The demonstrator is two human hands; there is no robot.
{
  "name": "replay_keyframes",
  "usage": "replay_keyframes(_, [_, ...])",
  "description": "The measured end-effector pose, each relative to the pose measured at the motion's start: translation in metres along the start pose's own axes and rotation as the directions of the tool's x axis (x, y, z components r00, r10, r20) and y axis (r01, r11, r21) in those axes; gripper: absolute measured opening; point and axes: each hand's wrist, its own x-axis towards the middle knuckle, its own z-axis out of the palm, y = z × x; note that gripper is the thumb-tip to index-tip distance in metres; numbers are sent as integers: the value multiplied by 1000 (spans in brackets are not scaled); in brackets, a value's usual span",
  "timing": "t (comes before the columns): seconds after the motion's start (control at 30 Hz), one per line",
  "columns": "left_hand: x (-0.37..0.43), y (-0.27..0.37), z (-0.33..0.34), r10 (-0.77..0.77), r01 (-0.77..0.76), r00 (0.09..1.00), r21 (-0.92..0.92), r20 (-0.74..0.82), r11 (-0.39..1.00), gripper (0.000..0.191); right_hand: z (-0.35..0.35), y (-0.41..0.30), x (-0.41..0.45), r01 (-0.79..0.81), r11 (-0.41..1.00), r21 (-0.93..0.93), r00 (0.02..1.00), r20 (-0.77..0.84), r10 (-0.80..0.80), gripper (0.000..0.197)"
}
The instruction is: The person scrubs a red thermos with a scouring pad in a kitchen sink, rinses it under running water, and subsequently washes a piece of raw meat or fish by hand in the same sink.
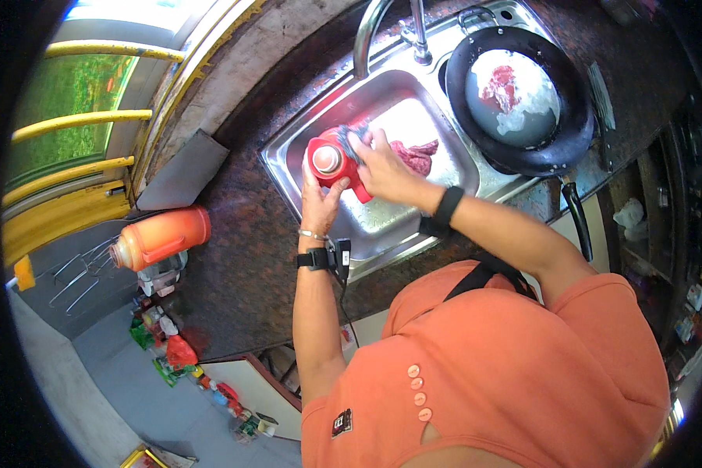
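A red vacuum flask stands over the steel sink basin, its round pale mouth facing up towards me. My left hand grips its near side, thumb spread over the red body. My right hand presses a dark grey scrubbing pad against the flask's far right side. The pad is partly hidden by my fingers, so its material cannot be told. A crumpled dark red cloth lies in the basin, just right of my right hand.
A curved steel faucet arches over the basin's back edge. Right of it rests a black frying pan holding sudsy liquid and a reddish piece, handle towards me. An orange vacuum flask lies in view at the left, near a grey board.
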Motion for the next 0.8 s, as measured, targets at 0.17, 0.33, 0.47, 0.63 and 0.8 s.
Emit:
replay_keyframes(0.17, [-3,-16,19,257,-170,945,365,-205,915,76,21,-10,-42,23,1000,2,999,40,-23,49])
replay_keyframes(0.33, [-26,9,44,197,-16,933,511,-302,859,79,-24,-2,3,-121,987,-107,992,-36,118,39])
replay_keyframes(0.47, [-25,12,18,440,-208,875,664,-202,719,88,-10,-18,-8,2,937,-348,992,121,43,21])
replay_keyframes(0.63, [-12,-3,13,234,-218,959,114,-158,969,88,-6,-25,-32,-77,944,-320,951,261,165,23])
replay_keyframes(0.8, [-17,-9,26,226,-122,961,485,-162,866,93,-25,-7,16,-103,989,-104,994,30,107,21])
